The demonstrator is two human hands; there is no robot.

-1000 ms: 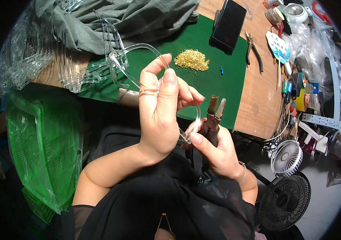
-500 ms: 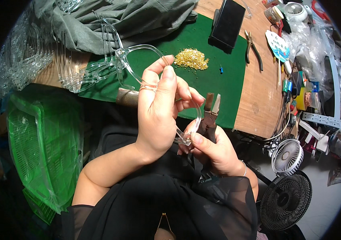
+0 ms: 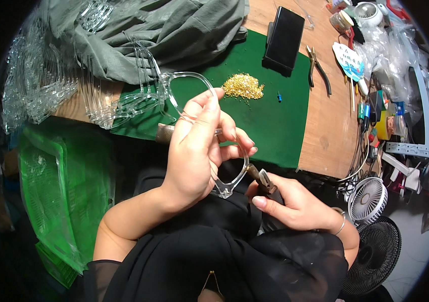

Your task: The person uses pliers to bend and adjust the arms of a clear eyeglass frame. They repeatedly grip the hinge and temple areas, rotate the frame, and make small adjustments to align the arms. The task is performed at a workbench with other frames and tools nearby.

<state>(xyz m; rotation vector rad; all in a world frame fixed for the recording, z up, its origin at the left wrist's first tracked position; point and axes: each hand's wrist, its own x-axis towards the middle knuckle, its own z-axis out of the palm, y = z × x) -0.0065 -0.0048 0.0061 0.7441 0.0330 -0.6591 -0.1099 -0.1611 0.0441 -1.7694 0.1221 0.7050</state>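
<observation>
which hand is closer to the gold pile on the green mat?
Left. The left hand, holding the clear eyeglass frame, has its fingertips just below the gold pile. The right hand, gripping pliers, sits off the mat's near edge.

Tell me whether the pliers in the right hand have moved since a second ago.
Yes. The pliers have tipped downward, away from the green mat; their jaws pointed up towards its near edge, and now lie low in the right hand.

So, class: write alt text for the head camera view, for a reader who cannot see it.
A person's left hand holds a clear plastic eyeglass frame while the right hand grips small pliers at its lower corner. Behind lie a green mat, a pile of gold bits and a black phone.
</observation>
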